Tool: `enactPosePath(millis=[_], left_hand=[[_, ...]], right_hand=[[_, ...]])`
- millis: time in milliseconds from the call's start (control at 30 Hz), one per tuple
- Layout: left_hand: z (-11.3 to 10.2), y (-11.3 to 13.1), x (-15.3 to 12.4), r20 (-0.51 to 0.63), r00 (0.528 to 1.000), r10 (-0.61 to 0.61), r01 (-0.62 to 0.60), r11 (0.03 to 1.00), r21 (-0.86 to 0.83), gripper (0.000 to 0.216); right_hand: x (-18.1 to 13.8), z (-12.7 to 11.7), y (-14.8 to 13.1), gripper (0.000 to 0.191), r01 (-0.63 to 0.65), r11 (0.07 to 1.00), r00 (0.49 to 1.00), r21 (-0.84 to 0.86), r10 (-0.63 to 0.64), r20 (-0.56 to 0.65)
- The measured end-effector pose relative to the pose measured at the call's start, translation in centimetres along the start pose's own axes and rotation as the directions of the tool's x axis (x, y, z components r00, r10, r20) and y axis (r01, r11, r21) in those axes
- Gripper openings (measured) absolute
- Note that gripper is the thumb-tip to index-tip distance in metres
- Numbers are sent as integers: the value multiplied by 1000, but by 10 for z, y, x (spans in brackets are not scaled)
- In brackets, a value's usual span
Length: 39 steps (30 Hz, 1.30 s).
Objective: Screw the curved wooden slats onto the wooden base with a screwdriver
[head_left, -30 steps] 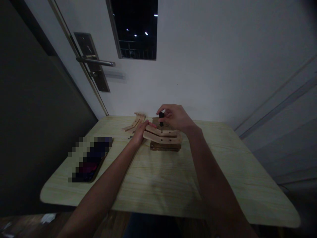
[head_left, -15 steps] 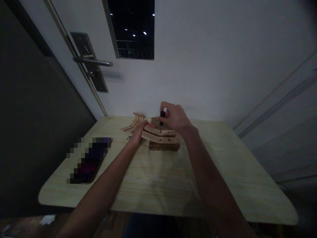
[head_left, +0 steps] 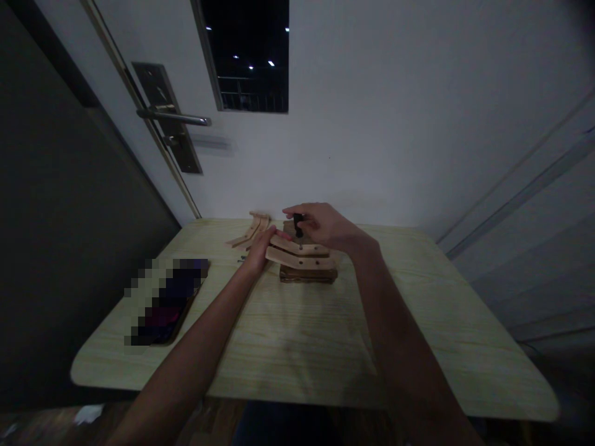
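Note:
My right hand [head_left: 323,227] is closed round the black handle of a small screwdriver [head_left: 298,224], held upright over two curved wooden slats [head_left: 302,256]. The slats lie stacked on a dark wooden block [head_left: 307,275] near the far middle of the table. My left hand [head_left: 261,246] rests on the left end of the slats, fingers laid flat and pressing them down. More curved wooden pieces [head_left: 251,230] lie just behind my left hand.
The pale wood-grain table [head_left: 297,334] stands against a white wall. A dark phone-like object [head_left: 163,301] lies at the table's left. A door with a metal lever handle [head_left: 173,116] is at the back left, a dark window above.
My right hand has turned on the screwdriver handle, its fingers now reaching further left over the top. The left hand and the slats have stayed put.

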<state>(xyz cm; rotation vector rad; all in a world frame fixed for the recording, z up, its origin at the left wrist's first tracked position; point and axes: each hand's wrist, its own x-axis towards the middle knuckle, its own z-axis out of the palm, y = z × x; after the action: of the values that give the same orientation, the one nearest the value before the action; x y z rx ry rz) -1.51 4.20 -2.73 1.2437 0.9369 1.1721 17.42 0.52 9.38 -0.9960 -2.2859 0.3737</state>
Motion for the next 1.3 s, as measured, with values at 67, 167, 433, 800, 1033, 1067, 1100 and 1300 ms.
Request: enactPosePath(millis=[67, 167, 433, 800, 1033, 1067, 1100, 1300], left_hand=[[0, 0, 0, 2, 1000, -9, 9, 1000, -3, 50], [0, 1, -2, -10, 1000, 1, -1, 1000, 0, 50], [0, -2, 0, -24, 1000, 2, -2, 1000, 2, 47], [2, 4, -4, -21, 1000, 6, -6, 1000, -2, 47], [5, 8, -5, -25, 1000, -1, 1, 1000, -6, 47], [5, 9, -6, -22, 1000, 0, 0, 1000, -3, 47], [5, 10, -7, -19, 1000, 1, -1, 1000, 2, 48], [5, 9, -7, -22, 1000, 8, -8, 1000, 14, 48]], right_hand=[[0, -2, -2, 42, -24, 998, 999, 55, 22, 25], [1, -4, -5, 50, -54, 986, 998, 156, 51, 25], [3, -2, -7, 29, -101, 983, 993, 154, 110, -49], [8, 4, -6, 20, -285, 953, 946, -101, 262, -193], [4, 7, -5, 18, -201, 958, 965, -203, 159, -208], [3, 6, -6, 17, -178, 964, 969, -199, 137, -205], [3, 4, -6, 17, -159, 970, 972, -186, 121, -203], [1, -7, -12, 6, -117, 993, 987, -11, 115, -108]])
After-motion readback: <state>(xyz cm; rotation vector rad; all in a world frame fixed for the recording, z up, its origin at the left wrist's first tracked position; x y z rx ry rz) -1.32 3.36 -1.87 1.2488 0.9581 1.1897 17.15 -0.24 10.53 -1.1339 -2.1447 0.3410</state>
